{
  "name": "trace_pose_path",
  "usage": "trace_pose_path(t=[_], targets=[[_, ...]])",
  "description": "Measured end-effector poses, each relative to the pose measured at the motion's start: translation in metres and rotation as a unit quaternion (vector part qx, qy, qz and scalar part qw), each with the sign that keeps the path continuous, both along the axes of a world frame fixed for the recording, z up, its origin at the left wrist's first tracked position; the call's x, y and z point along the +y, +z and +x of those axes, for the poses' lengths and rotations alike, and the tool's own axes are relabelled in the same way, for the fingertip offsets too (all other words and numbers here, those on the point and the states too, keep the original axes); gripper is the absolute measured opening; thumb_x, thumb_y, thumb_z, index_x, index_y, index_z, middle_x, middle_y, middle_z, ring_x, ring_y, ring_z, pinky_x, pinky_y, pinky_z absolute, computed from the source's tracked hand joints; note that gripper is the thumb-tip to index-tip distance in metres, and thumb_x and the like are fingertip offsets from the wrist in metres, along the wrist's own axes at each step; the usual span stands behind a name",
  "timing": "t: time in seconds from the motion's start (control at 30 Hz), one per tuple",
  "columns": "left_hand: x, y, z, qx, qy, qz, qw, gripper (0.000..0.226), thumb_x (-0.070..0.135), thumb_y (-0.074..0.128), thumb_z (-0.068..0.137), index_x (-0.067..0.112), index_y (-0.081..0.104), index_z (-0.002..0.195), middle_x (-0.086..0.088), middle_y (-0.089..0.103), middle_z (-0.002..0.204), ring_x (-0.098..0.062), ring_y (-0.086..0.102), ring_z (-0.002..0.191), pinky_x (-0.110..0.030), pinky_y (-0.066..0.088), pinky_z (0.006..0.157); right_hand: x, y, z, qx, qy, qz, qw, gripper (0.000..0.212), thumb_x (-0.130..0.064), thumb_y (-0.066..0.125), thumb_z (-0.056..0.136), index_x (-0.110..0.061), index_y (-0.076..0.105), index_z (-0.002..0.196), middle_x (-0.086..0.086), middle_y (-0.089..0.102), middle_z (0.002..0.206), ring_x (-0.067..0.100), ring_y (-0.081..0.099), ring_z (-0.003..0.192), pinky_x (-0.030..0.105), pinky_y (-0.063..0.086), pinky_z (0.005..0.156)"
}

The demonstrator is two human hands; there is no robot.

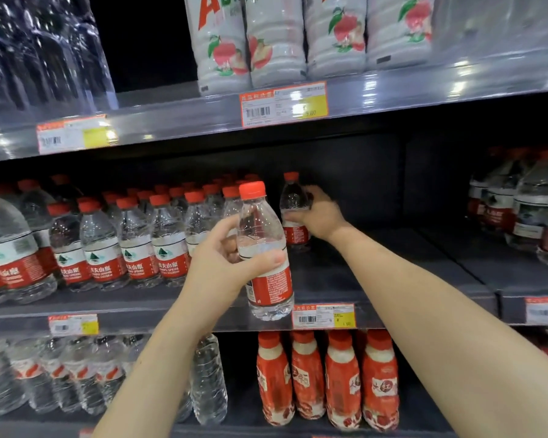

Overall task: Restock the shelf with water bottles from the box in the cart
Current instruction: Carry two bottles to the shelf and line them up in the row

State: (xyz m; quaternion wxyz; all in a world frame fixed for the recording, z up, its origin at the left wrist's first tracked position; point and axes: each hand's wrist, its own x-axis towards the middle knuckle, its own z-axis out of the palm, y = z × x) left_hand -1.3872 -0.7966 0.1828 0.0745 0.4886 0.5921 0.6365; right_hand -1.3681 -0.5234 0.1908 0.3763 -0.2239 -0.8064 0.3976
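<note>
Middle shelf (323,279): a stocked row (108,248) of red-capped water bottles fills its left part. Left hand (217,267) is clamped round a near bottle (266,235), upright, just before the shelf's front edge (base level with the price tag (324,316)). Right hand (321,216) is wrapped round a far bottle (293,200) deep on the shelf's bare middle, apparently standing; blur obscures its base.

The red labels of the water bottles (168,267) read 农夫山泉, with small Latin print beneath too blurred to read. The price tag (324,316) on the middle shelf's (336,279) front edge shows a barcode and 1.50 on yellow. The upper tag (283,104) seems to read 3.00. The white bottles (215,42) above it bear a big red A.
</note>
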Motion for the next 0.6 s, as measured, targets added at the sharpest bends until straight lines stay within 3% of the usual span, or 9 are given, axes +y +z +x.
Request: trace_pose_path(t=[0.1,0.17,0.27,0.6], targets=[[0.004,0.001,-0.01,-0.013,-0.008,0.0,1.0,0.06,0.049,0.092,0.06,0.073,0.064,0.107,0.019,0.08,0.11,-0.003,0.077,0.099,-0.012,0.059,0.07,0.012,-0.004,-0.016,0.01,0.002,-0.03,1.0,0.076,-0.034,0.09,0.073,-0.024,0.053,0.139,-0.011,0.063,0.107,0.016,0.065,0.109,0.018,0.049,0.075],[0.005,0.001,-0.016,-0.019,-0.008,-0.003,1.0,0.063,0.047,0.092,0.061,0.07,0.064,0.113,0.016,0.08,0.113,-0.005,0.077,0.101,-0.014,0.06,0.071,0.018,-0.004,-0.029,0.009,-0.001,-0.028,1.0,0.075,-0.035,0.089,0.073,-0.026,0.054,0.139,-0.009,0.065,0.111,0.017,0.065,0.111,0.025,0.051,0.085],[0.007,0.002,-0.024,-0.018,-0.015,-0.005,1.0,0.06,0.043,0.092,0.064,0.07,0.065,0.11,0.014,0.08,0.113,-0.007,0.078,0.101,-0.015,0.06,0.071,0.026,-0.004,-0.043,0.008,-0.008,-0.015,1.0,0.076,-0.036,0.089,0.075,-0.025,0.054,0.142,-0.002,0.068,0.125,0.017,0.064,0.113,0.025,0.048,0.09],[0.019,0.006,-0.04,-0.017,-0.027,-0.02,0.999,0.058,0.042,0.093,0.065,0.065,0.068,0.112,0.012,0.08,0.114,-0.012,0.078,0.104,-0.02,0.062,0.077,0.055,-0.002,-0.068,-0.011,-0.033,0.026,0.999,0.069,-0.038,0.083,0.082,-0.023,0.056,0.143,0.001,0.067,0.134,0.021,0.062,0.12,0.016,0.039,0.084]])
